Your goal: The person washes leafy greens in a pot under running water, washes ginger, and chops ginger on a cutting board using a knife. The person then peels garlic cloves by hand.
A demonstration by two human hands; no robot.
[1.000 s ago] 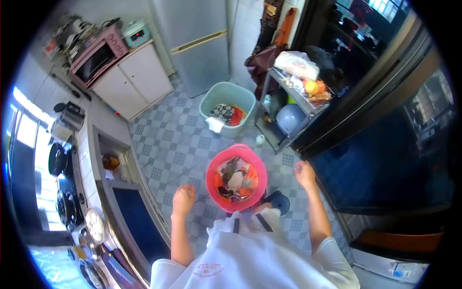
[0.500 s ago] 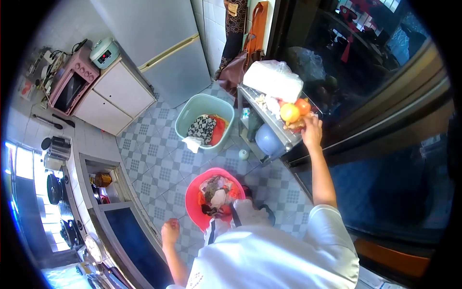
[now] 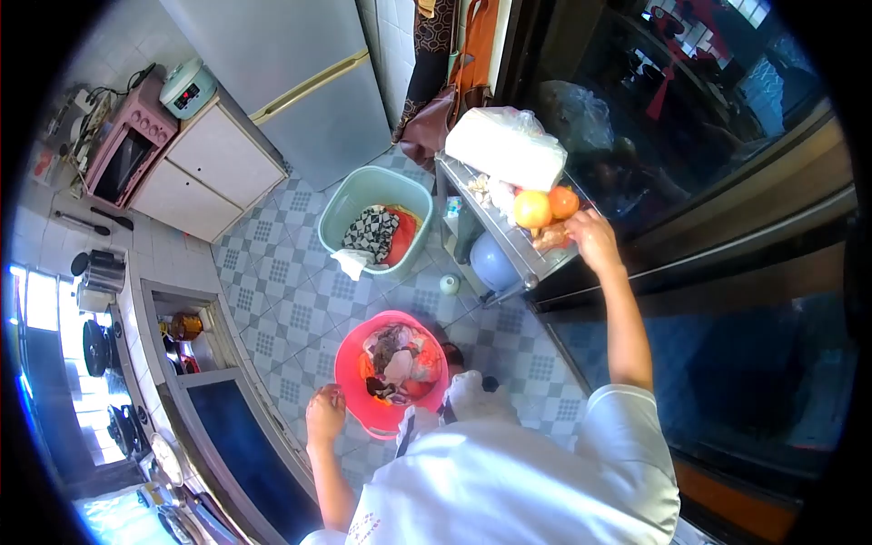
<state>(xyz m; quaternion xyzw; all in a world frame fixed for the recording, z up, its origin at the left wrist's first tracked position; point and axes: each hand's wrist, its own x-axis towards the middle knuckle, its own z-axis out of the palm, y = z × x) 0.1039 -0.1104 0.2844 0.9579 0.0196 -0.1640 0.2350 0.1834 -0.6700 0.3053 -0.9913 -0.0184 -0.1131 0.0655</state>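
Note:
My right hand (image 3: 594, 238) is at the edge of a metal rack (image 3: 550, 262). Its fingers are bent together against a brownish, knobbly lump (image 3: 549, 239); what lies between the fingertips is hidden. Just beyond them sit an orange fruit (image 3: 532, 209) and a second, redder one (image 3: 563, 202). A white plastic bag (image 3: 505, 150) lies at the rack's far end, with pale bulb-like pieces (image 3: 480, 189) beside it. My left hand (image 3: 325, 416) hangs at the left rim of a pink basin (image 3: 349, 343) holding crumpled clothes (image 3: 398, 363). Its fingers are curled in, with nothing visible in them.
A green tub (image 3: 329, 227) with patterned and red cloth stands on the tiled floor (image 3: 291, 318). Under the rack is a blue-grey round object (image 3: 493, 262). A fridge (image 3: 318, 118), pink oven (image 3: 132, 154) and rice cooker (image 3: 188, 88) line the far side; dark glass doors stand right.
The view has shifted slightly, with the rack and tubs now further left in it. My left hand has come up beside the pink basin. My right hand stays by the fruit.

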